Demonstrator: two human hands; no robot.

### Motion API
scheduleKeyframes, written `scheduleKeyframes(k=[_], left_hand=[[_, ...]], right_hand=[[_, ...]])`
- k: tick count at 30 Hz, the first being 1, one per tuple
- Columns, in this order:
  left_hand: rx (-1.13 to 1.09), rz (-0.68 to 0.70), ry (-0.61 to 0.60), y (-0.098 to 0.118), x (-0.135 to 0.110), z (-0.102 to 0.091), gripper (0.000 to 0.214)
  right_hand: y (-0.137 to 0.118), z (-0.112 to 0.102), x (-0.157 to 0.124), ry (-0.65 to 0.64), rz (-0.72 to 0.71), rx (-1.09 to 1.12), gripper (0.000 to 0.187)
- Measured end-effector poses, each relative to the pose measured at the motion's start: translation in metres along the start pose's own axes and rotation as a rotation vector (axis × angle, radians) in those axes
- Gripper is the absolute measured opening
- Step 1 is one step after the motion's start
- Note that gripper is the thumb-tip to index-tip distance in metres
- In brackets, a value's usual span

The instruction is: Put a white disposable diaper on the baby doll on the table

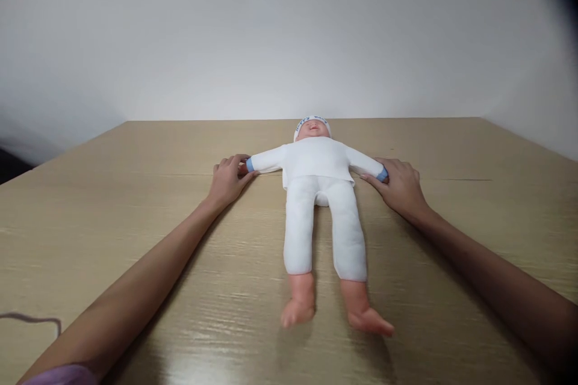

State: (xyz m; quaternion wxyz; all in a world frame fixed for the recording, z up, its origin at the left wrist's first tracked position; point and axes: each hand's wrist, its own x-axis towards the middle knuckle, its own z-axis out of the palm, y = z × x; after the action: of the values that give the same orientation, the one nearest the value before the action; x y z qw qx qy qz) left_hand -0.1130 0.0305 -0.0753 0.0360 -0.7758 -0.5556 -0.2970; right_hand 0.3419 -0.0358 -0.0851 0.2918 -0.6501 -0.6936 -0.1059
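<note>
Though the doll's [318, 159] cap [311, 118] bears lettering [302, 123], it's illegible.

A doll [321, 185] in white, touched with blue — against a tan, grained table [203, 307].
The shirt [316, 159] and trousers [298, 225] are plain white, the cuffs [250, 165] solid blue, the cap [311, 118] white with blue print, the feet [300, 304] orange-pink — while the table's tan carries fine paler streaks, the wall [289, 36] is pale grey-white and the person's sleeve [63, 375] muted purple.
</note>
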Motion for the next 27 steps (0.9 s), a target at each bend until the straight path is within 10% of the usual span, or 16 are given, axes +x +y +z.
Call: scheduleKeyframes(k=[27], left_hand=[[0.037, -0.04, 0.003, 0.001, -0.006, -0.004, 0.036]], right_hand=[[0.023, 0.013, 0.004, -0.09, -0.022, 0.047, 0.065]])
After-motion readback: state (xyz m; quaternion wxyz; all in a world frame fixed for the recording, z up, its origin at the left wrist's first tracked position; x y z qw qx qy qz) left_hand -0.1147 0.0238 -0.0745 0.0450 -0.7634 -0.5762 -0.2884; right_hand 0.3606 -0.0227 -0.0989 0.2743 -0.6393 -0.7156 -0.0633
